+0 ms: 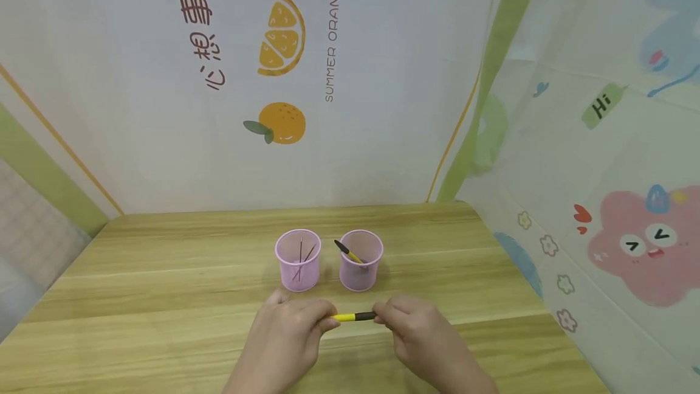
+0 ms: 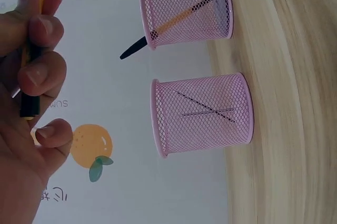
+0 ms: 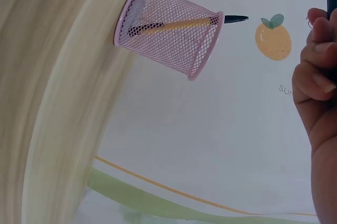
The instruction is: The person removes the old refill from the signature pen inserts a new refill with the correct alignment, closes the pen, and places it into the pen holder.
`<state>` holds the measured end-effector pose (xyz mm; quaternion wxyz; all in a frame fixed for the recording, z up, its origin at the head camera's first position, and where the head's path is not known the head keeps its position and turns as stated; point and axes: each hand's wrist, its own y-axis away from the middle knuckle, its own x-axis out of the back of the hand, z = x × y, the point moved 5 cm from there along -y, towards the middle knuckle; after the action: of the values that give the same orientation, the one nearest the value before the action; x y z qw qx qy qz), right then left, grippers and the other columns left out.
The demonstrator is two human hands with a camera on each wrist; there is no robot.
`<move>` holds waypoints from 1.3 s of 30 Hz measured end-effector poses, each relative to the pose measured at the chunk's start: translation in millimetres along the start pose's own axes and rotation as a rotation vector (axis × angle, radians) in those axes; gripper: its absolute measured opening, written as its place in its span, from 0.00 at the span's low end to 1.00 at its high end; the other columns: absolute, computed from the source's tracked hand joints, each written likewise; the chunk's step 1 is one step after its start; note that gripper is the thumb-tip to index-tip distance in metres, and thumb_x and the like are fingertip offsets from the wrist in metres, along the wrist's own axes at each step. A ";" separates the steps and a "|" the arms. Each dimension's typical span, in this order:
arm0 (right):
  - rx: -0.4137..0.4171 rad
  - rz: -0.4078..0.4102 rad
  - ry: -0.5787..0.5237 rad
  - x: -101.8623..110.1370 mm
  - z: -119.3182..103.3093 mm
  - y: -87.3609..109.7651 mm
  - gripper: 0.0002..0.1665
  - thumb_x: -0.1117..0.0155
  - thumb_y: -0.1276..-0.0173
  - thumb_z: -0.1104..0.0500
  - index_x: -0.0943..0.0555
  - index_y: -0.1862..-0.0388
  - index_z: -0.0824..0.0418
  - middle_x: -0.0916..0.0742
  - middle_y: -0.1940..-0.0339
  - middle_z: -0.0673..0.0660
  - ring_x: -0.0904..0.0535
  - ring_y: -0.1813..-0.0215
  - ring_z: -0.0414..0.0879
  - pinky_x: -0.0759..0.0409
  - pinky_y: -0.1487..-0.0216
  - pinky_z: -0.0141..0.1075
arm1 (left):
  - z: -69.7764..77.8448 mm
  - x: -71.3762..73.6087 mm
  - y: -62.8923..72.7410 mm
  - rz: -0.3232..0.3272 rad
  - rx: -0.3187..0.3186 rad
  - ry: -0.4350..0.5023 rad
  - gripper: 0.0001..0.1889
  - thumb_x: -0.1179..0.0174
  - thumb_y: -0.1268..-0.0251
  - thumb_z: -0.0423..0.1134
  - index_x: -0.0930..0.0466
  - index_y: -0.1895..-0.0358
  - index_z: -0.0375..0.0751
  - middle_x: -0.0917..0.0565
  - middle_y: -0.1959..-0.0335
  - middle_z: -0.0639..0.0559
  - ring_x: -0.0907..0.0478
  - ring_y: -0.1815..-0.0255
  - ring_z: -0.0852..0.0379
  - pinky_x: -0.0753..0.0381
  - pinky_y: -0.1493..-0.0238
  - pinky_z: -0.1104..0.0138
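Note:
A yellow-and-black pen [image 1: 346, 317] is held level between both hands above the wooden table. My left hand [image 1: 290, 333] grips one end, with the fingers curled round its black part in the left wrist view; the black end [image 2: 30, 103] shows below them. At the other end my right hand [image 1: 418, 327] pinches the black part, which also appears at the edge of the right wrist view. Just beyond the hands stand two pink mesh cups. The left cup [image 1: 299, 277] contains two thin dark sticks [image 2: 208, 111]. A second yellow-and-black pen [image 1: 350, 252] leans in the right cup [image 1: 358, 279].
The wood-grain table [image 1: 180, 272] reaches back to a white cloth [image 1: 383, 108] printed with oranges and lettering. Another printed cloth [image 1: 547, 187] hangs along the right side of the table.

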<state>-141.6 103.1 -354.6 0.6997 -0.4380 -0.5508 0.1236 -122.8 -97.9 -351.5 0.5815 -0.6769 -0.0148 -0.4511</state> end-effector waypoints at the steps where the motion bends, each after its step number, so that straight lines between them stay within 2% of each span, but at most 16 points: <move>1: 0.011 0.005 0.009 0.3 -0.6 -0.1 0.17 0.23 0.49 0.74 0.12 0.60 0.61 0.11 0.68 0.47 0.15 0.67 0.37 0.19 0.62 0.17 | -0.2 0.1 0.1 -0.010 0.009 -0.001 0.08 0.24 0.44 0.46 0.16 0.70 0.57 0.19 0.79 0.74 0.34 0.81 0.77 0.41 0.67 0.75; 4: 0.029 0.021 0.026 1.6 -1.6 -0.9 0.05 0.31 0.30 0.68 0.12 0.59 0.61 0.12 0.69 0.46 0.17 0.68 0.36 0.20 0.63 0.17 | -1.2 0.2 0.3 -0.034 0.040 0.012 0.09 0.23 0.45 0.44 0.16 0.72 0.59 0.23 0.81 0.75 0.39 0.82 0.78 0.45 0.69 0.77; 6: 0.032 0.029 0.019 2.2 -1.4 -1.5 0.09 0.39 0.19 0.62 0.12 0.59 0.60 0.13 0.68 0.46 0.19 0.67 0.35 0.21 0.63 0.16 | -2.4 -0.2 0.2 -0.047 0.063 0.016 0.08 0.24 0.43 0.44 0.16 0.72 0.60 0.22 0.81 0.76 0.39 0.81 0.79 0.43 0.69 0.76; 8: 0.016 0.031 -0.012 2.5 -0.1 -1.5 0.17 0.46 0.14 0.56 0.12 0.58 0.59 0.13 0.67 0.45 0.20 0.67 0.35 0.22 0.62 0.16 | -3.1 -0.9 0.1 -0.059 0.082 0.014 0.07 0.24 0.42 0.45 0.15 0.70 0.60 0.19 0.79 0.76 0.34 0.79 0.79 0.39 0.68 0.75; 12: -0.035 0.027 -0.104 3.5 3.4 0.0 0.04 0.31 0.24 0.58 0.13 0.56 0.57 0.12 0.64 0.45 0.20 0.65 0.34 0.23 0.61 0.16 | -1.7 -1.8 -0.8 -0.071 0.086 -0.022 0.07 0.24 0.42 0.46 0.14 0.69 0.60 0.16 0.75 0.75 0.27 0.75 0.77 0.37 0.64 0.73; 15: -0.127 -0.025 -0.165 2.1 6.5 1.7 0.08 0.24 0.31 0.60 0.14 0.55 0.55 0.12 0.64 0.43 0.20 0.64 0.32 0.22 0.61 0.18 | -0.9 -1.1 -0.1 -0.057 0.069 -0.049 0.07 0.24 0.42 0.46 0.14 0.68 0.58 0.15 0.74 0.73 0.24 0.73 0.74 0.36 0.62 0.73; 19: -0.315 -0.132 -0.203 -1.6 10.6 6.0 0.03 0.31 0.24 0.57 0.15 0.60 0.50 0.18 0.69 0.38 0.28 0.67 0.26 0.25 0.66 0.20 | -1.0 1.5 1.1 -0.020 0.047 -0.057 0.06 0.26 0.41 0.47 0.15 0.67 0.57 0.15 0.73 0.72 0.24 0.71 0.71 0.33 0.60 0.71; 22: -0.392 -0.158 -0.217 -2.1 12.4 8.2 0.10 0.36 0.21 0.58 0.17 0.66 0.49 0.24 0.74 0.37 0.35 0.70 0.25 0.29 0.71 0.21 | -0.5 3.0 0.5 -0.001 0.032 -0.040 0.05 0.28 0.40 0.47 0.15 0.66 0.57 0.15 0.73 0.71 0.25 0.71 0.70 0.33 0.60 0.70; 25: -0.366 -0.129 -0.245 -1.1 12.6 7.0 0.10 0.34 0.22 0.60 0.17 0.66 0.50 0.26 0.76 0.39 0.37 0.71 0.25 0.31 0.73 0.19 | -0.3 4.2 -1.0 0.012 0.020 -0.024 0.04 0.30 0.39 0.48 0.14 0.66 0.55 0.14 0.72 0.71 0.25 0.71 0.69 0.33 0.59 0.70; 31: -0.256 -0.055 -0.297 1.8 10.8 4.4 0.11 0.27 0.31 0.66 0.17 0.61 0.51 0.18 0.70 0.42 0.28 0.67 0.26 0.27 0.65 0.16 | -1.3 5.7 -1.0 0.029 0.013 -0.009 0.04 0.31 0.38 0.48 0.15 0.66 0.55 0.13 0.71 0.70 0.24 0.71 0.69 0.31 0.58 0.68; 39: -0.261 -0.020 -0.285 4.1 11.2 3.4 0.20 0.22 0.39 0.72 0.23 0.63 0.53 0.18 0.68 0.42 0.23 0.66 0.29 0.24 0.63 0.17 | -0.6 3.6 -2.1 0.037 0.008 0.012 0.04 0.31 0.37 0.47 0.14 0.66 0.55 0.13 0.71 0.70 0.23 0.71 0.69 0.32 0.57 0.69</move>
<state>-148.9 113.1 -354.3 0.5532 -0.4976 -0.6599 0.1048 -122.1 -99.6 -347.7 0.5927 -0.6718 -0.0005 -0.4442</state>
